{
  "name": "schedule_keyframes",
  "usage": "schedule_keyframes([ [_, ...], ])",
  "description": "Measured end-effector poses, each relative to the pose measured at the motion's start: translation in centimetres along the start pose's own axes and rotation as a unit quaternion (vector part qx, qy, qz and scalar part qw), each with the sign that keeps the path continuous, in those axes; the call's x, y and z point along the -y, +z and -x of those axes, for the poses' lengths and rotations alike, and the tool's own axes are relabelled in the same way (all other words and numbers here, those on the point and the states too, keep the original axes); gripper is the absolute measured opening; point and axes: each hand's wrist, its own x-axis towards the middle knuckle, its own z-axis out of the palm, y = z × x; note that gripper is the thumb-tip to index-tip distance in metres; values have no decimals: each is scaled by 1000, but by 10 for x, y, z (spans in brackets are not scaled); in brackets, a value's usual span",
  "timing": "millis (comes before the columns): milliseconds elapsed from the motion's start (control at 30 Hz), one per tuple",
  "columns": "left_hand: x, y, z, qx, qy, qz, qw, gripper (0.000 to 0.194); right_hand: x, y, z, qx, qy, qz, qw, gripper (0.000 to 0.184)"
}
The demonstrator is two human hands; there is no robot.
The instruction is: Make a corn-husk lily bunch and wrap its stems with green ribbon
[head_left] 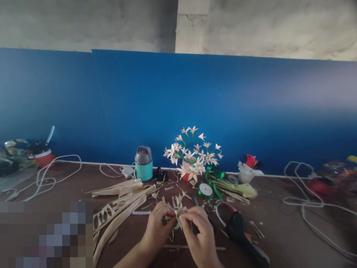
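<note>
A cream-coloured flower-like piece (pixel 179 203), with narrow, pointed petals spread upward, is held over the near middle of the brown tabletop (pixel 275 219). The surface is strewn with dried strips (pixel 122 217) and a spool of green ribbon (pixel 205 190), a bunch of pale flowers (pixel 199 165) is set farther back, and everything is backed by a blue partition (pixel 134 100) below a grey wall (pixel 134 26). The piece is pinched low down between thumb and forefinger by the left hand (pixel 158 223) and the right hand (pixel 199 227).
</note>
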Motion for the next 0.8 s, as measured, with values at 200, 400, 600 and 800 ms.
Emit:
schedule_keyframes([
  [200, 1, 1, -1, -1, 32, -36, 999, 15, 1, 2, -1, 4, 26, -5, 1000, 14],
  [400, 2, 2, 1, -8, 47, -44, 998, 17, 1, 4, -2, -1, 47, -17, 999, 16],
  [600, 4, 3, 3, -7, 14, -37, 999, 15, -1, 6, -1, -2, 62, -34, 997, 17],
  [800, 0, 1, -4, -26, -182, 82, 979, 10, -8, -2, -2, -40, 139, -112, 983, 13],
])
